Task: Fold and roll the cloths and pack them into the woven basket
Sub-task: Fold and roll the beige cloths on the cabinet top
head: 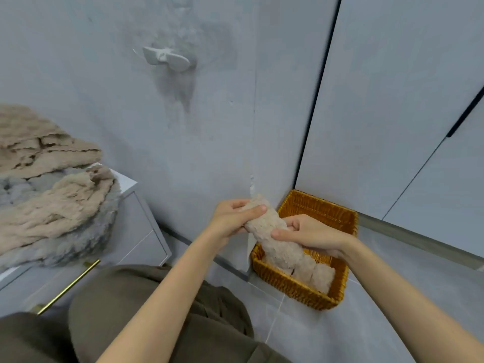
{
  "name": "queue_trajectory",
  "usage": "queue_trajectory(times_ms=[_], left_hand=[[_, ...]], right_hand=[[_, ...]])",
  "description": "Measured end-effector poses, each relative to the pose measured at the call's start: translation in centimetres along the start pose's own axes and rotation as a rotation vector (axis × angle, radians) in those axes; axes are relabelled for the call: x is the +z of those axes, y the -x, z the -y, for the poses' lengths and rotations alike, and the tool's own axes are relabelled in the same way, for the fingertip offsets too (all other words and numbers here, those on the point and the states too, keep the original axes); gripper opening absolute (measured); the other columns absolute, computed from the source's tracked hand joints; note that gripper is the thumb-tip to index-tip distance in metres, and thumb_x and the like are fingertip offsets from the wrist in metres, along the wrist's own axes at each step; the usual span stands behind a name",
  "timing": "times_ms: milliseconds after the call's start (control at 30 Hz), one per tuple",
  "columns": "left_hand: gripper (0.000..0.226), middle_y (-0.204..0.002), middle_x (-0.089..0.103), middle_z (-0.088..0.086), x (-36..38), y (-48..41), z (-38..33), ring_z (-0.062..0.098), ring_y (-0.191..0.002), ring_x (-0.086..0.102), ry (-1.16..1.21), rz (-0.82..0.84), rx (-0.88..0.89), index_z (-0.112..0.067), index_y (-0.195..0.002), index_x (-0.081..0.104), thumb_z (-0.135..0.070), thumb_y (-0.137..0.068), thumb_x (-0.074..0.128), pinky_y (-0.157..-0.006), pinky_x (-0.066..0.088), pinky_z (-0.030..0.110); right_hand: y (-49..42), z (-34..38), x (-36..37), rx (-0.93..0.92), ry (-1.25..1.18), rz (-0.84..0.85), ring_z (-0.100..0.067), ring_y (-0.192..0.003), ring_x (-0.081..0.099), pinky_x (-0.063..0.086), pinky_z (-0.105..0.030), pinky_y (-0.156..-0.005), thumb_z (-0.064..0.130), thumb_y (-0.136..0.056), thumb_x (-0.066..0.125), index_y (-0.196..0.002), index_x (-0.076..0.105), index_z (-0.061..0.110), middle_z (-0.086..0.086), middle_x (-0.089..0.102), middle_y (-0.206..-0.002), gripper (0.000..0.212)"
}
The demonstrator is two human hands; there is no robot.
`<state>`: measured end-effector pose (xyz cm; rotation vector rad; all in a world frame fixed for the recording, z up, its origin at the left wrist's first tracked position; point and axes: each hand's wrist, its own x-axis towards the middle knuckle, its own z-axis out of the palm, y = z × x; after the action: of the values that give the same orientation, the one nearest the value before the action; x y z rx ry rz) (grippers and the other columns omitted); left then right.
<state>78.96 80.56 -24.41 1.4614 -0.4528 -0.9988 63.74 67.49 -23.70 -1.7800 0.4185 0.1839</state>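
Cloth point(272, 231), rolled into a beige log, hangs over the woven basket point(320, 208), with its long axis running from 11 o'clock down to 5 o'clock. The left hand point(230, 218) grips its upper end. The right hand point(311, 234) clasps its middle, nearer the basket. Finished rolls point(318, 277) lie below, and loose cloths point(52, 200) wait at 9 o'clock.

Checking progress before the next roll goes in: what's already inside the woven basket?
Beige rolled cloths lie at the near end of the woven basket; its far end shows bare weave. The roll gripped by the left hand and right hand hides the middle.
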Motion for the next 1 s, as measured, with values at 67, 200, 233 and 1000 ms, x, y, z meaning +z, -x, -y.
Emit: queue_trajectory(times_ms=[67,200,233,1000], left_hand=[[0.043,-0.100,0.073,0.007,1.2,-0.8,1.0,0.014,-0.089,0.071,-0.044,-0.005,-0.003,-0.007,-0.109,0.069,-0.024,-0.072,0.082,-0.071,0.058,0.027],[0.039,-0.087,0.075,0.004,3.9,-2.5,3.6,0.011,-0.081,0.072,-0.084,-0.047,0.010,-0.012,-0.095,0.074,-0.037,-0.066,0.084,-0.064,0.058,0.026],[0.039,-0.085,0.075,0.001,4.6,-2.9,4.3,0.010,-0.080,0.071,-0.101,-0.063,0.020,-0.015,-0.093,0.075,-0.042,-0.066,0.083,-0.061,0.057,0.024],[0.027,-0.109,0.061,-0.016,3.6,-10.0,14.3,-0.007,-0.099,0.053,-0.554,0.093,0.103,-0.026,-0.119,0.057,-0.013,-0.097,0.048,-0.071,0.040,-0.002]], right_hand=[[0.5,-1.6,-0.5,0.008,-0.053,-0.089,0.002,-0.041,0.046,0.031,-0.008,-0.042,0.037,-0.084,0.071,-0.059,0.068,0.033,0.018,0.050,-0.047,0.026],[1.2,-5.4,-1.7,0.077,-0.114,-0.170,0.000,-0.041,0.044,0.029,-0.012,-0.041,0.036,-0.079,0.075,-0.066,0.062,0.016,0.014,0.049,-0.047,0.027],[1.3,-6.3,-2.0,0.097,-0.125,-0.176,-0.001,-0.044,0.048,0.031,-0.012,-0.042,0.036,-0.079,0.074,-0.073,0.063,0.009,0.010,0.054,-0.051,0.031],[-12.5,-24.9,-6.7,0.617,-1.068,-0.757,-0.028,-0.085,0.059,0.050,-0.041,-0.065,0.014,-0.096,0.050,-0.121,0.044,0.008,-0.013,0.056,-0.093,0.026]])
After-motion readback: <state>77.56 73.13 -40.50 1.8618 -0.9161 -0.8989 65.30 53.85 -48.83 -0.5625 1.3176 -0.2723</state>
